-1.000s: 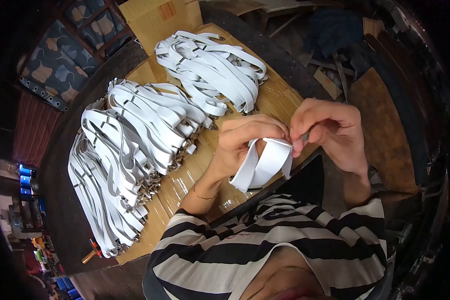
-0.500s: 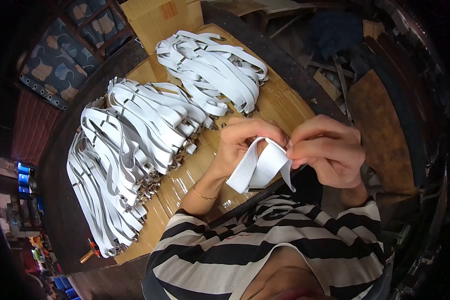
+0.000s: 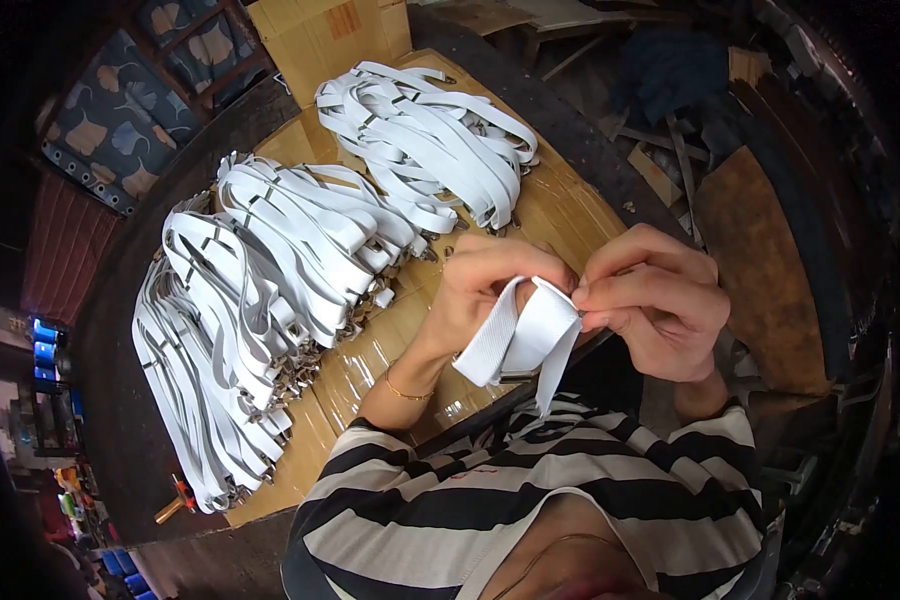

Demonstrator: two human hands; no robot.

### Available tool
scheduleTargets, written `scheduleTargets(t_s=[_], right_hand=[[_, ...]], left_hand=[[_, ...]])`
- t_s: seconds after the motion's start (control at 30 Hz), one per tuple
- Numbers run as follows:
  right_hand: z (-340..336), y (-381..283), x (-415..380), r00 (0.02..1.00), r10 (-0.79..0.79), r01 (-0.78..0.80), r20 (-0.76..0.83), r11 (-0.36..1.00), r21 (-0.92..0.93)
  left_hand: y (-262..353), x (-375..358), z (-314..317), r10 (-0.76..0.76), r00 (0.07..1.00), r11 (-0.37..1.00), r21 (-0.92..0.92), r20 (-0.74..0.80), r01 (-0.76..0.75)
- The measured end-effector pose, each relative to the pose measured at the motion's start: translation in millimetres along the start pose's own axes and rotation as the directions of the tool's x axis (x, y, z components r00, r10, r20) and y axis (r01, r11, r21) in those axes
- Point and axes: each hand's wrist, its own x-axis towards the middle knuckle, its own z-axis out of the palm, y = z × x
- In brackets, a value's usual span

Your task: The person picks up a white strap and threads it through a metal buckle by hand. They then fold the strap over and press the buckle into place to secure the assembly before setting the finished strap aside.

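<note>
I see both hands, left hand and right hand, pinching the white strap (near the table's front edge); a loosened pinch could undo the fold.

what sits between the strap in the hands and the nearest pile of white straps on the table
Nothing visible. The white elastic strap is pinched by the left hand and right hand; only bare taped cardboard separates it from the nearest strap pile.

a small workshop for piecework, by the look of it: heaps of identical white elastic straps with metal clips lie stacked on a worktable covered in taped-down cardboard. cardboard boxes stand behind it, and wood scraps clutter the dim floor alongside.
</note>
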Motion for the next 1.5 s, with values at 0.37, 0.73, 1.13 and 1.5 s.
scheduleTargets(t_s=[0.37, 0.73, 1.13, 1.5], right_hand=[[4.1, 6.5, -2.4, 0.976, 0.218, -0.205, -0.024, 0.945, 0.253], [-5.9, 5.1, -1.1, 0.996, -0.063, 0.066, 0.067, 0.997, -0.039], [-5.4, 1.4, -12.7, 0.984, 0.177, -0.173, 0.012, 0.939, 0.298], [-4.1, 4.3, -9.0, 0.975, 0.220, -0.222, 0.028, 0.962, 0.158]], left_hand=[[1.6, 0.7, 2.9, 0.085, 0.996, 0.965, 0.246, 0.025, -0.089], [-6.9, -1.6, 7.3, -0.009, 1.000, 1.000, 0.025, 0.000, 0.009], [-13.2, -2.0, 7.3, -0.024, 1.000, 0.982, -0.186, 0.009, 0.025], [-4.6, 3.0, 0.5, 0.142, 0.989, 0.966, 0.212, 0.039, -0.147]])
